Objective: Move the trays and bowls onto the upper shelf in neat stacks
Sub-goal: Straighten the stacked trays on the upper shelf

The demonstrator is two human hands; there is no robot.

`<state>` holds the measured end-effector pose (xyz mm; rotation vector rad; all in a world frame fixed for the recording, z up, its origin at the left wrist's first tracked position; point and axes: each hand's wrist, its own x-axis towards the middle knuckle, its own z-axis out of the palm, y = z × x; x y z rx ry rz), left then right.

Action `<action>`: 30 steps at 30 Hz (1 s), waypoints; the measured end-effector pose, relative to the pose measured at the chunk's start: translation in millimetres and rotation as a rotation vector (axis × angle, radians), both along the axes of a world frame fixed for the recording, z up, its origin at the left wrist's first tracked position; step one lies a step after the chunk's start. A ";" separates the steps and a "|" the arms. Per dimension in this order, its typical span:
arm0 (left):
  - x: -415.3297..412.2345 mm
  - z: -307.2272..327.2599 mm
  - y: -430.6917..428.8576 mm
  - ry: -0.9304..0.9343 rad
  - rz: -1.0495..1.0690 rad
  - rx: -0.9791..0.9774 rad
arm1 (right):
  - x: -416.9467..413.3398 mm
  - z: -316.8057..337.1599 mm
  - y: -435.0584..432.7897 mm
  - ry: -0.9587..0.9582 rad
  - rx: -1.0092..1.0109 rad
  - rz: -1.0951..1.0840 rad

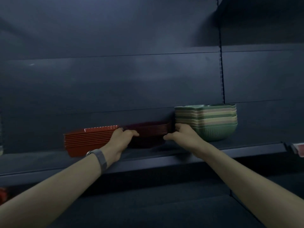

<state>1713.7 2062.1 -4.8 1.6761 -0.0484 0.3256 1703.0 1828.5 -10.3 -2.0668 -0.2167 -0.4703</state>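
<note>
A stack of dark maroon trays (148,131) sits on the upper shelf (238,148). My left hand (122,139) grips its left end with fingers curled over the rim. My right hand (180,133) grips its right end. To the left, touching or nearly touching it, lies a stack of red trays (87,139). To the right stands a stack of green and beige ribbed bowls (209,122), close beside my right hand.
The dark back panel (115,79) of the shelving rises behind the stacks. A slotted upright (222,76) runs down at the right. Something red and white (297,149) shows on the far right of the shelf. A lower shelf (148,203) lies below.
</note>
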 end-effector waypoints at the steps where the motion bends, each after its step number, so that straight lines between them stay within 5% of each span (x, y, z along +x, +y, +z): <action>1: 2.8 0.5 -0.2 0.023 -0.031 -0.031 | 5.9 1.8 3.2 0.016 0.030 0.020; 21: 60.7 -24.9 -4.9 -0.057 -0.062 0.070 | 12.1 -6.8 7.0 -0.011 0.195 0.222; 30: -21.6 -1.6 -3.1 -0.031 -0.116 0.068 | -12.5 -4.8 25.2 -0.126 0.240 0.011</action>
